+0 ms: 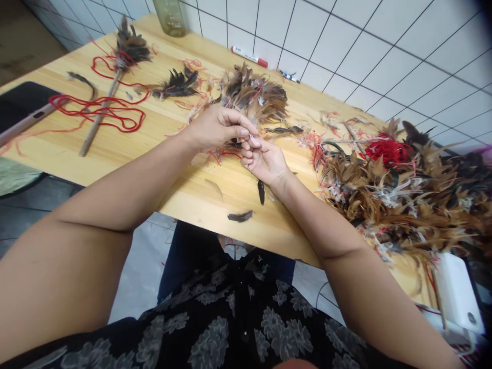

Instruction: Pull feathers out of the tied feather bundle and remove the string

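My left hand [219,128] and my right hand [265,160] meet over the middle of the wooden table. Thumbs and fingers are pinched together at one spot, with a tiny whitish bit between the fingertips, too small to name. Just beyond my hands lies a bunch of brown feathers [255,100]; whether my fingers touch it I cannot tell. A small dark feather [261,191] is close beside my right wrist, and another dark feather [240,216] rests near the front edge. Red thread scraps [219,155] show under my left hand.
At left are a stick with feathers tied on its end [100,117], red string [123,120] and a phone [26,107]. A large feather pile [384,200] covers the right side, near a white device [459,292]. Markers [248,55] lie along the tiled wall beside a green bottle [169,18].
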Demonstrator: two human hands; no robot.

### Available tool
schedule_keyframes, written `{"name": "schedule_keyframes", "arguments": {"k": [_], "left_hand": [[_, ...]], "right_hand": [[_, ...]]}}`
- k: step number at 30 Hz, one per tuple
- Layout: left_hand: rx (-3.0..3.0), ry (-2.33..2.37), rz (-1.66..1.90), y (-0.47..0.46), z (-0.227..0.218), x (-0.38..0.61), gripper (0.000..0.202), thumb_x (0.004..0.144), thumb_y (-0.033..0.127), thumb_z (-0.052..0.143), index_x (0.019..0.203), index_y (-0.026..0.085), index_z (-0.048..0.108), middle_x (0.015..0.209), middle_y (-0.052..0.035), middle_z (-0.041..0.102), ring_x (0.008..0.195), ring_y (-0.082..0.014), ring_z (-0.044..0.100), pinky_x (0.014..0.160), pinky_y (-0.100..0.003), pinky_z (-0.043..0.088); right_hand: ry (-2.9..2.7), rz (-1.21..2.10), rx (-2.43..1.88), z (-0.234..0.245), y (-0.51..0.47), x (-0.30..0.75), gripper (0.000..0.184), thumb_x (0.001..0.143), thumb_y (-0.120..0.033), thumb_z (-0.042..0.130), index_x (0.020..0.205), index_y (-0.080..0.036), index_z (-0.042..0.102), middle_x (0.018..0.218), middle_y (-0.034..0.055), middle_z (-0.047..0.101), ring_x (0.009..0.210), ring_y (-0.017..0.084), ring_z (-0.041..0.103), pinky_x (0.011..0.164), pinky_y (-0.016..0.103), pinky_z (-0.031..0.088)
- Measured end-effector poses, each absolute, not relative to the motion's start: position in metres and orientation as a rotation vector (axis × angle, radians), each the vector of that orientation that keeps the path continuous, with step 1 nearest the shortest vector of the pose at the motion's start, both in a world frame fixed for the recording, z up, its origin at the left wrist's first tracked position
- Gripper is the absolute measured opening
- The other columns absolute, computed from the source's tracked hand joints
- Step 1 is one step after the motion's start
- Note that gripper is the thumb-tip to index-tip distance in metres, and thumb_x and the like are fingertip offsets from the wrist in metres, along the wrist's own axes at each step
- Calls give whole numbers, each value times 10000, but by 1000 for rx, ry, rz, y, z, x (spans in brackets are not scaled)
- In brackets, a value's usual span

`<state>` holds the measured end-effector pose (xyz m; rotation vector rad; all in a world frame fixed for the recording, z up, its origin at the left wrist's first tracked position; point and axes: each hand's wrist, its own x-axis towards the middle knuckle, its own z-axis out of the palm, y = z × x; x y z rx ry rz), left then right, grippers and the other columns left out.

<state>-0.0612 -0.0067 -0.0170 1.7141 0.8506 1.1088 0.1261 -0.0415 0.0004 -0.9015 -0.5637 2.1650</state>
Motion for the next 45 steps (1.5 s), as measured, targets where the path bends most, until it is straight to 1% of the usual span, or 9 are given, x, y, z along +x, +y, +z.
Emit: {"name": "schedule_keyframes", "arguments": {"k": [6, 9, 14, 16, 20, 31, 35, 39, 45], "left_hand": [[1778, 912, 1164, -5, -22, -59, 213, 822, 413, 931, 879, 228, 840, 812, -64, 814, 752, -246, 807, 746, -381, 678], [1865, 982, 1242, -8, -21, -54, 181, 853, 351, 865, 979, 222, 850, 861, -60, 816, 757, -210, 756, 748, -350, 626], [2092, 1097, 1311, -13, -20, -48, 206, 993, 354, 777, 1159, 237, 810, 1007, -54, 832, 997, -249, 773, 1019, -413, 601], [2188, 1114, 1322, -12, -24, -47, 205, 1058, 401, 750, 1200, 256, 774, 1055, -37, 835, 1061, -236, 749, 1072, -413, 571], [2332, 1162, 1330, -5, -35, -46, 344, 1153, 592, 661, 1199, 258, 728, 1136, -25, 825, 1052, -188, 700, 997, -395, 558], [2270, 1265, 1372, -3, -39, -43, 556, 1179, 781, 562, 1064, 243, 643, 1000, 28, 705, 929, -104, 609, 947, -354, 542], [2185, 1259, 1277, -3, -38, -48, 696, 1139, 912, 494, 1149, 229, 630, 1022, 63, 698, 961, -76, 556, 947, -340, 513], [2047, 1239, 1221, -2, -41, -46, 553, 1187, 790, 562, 1206, 241, 615, 887, 69, 689, 1047, -92, 660, 869, -325, 505], [1873, 1134, 1417, -1, -44, -35, 304, 1051, 508, 809, 934, 243, 715, 904, -17, 800, 836, -188, 722, 761, -374, 553]], "right_hand": [[-533, 2156, -902, 0, -43, 125, 318, 1021, -83, 500, 757, -231, 402, 692, -43, 507, 578, 76, 443, 538, 165, 367], [-501, 2151, -893, 1, -44, 124, 313, 1009, -71, 484, 752, -229, 400, 683, -39, 512, 574, 81, 436, 534, 169, 358], [-466, 2162, -884, 1, -44, 122, 322, 1017, -68, 466, 750, -233, 396, 671, -41, 493, 572, 88, 431, 540, 179, 363], [-480, 2162, -891, 1, -44, 122, 315, 1001, -70, 487, 754, -239, 388, 676, -39, 492, 576, 96, 427, 544, 189, 368], [-495, 2155, -894, 1, -45, 121, 318, 1010, -91, 514, 769, -243, 373, 688, -41, 494, 577, 102, 415, 542, 192, 360], [-509, 2167, -894, 3, -50, 115, 412, 1171, -180, 467, 763, -226, 427, 665, -55, 463, 574, 93, 393, 543, 185, 325], [-514, 2168, -885, 3, -50, 115, 417, 1199, -248, 477, 784, -231, 440, 668, -52, 477, 575, 103, 405, 531, 192, 337], [-502, 2171, -889, 2, -49, 115, 410, 1229, -325, 453, 830, -234, 471, 672, -56, 490, 564, 97, 405, 523, 187, 339], [-518, 2149, -904, 1, -51, 113, 397, 1241, -336, 443, 857, -235, 464, 675, -71, 445, 555, 81, 391, 525, 164, 330]]}}
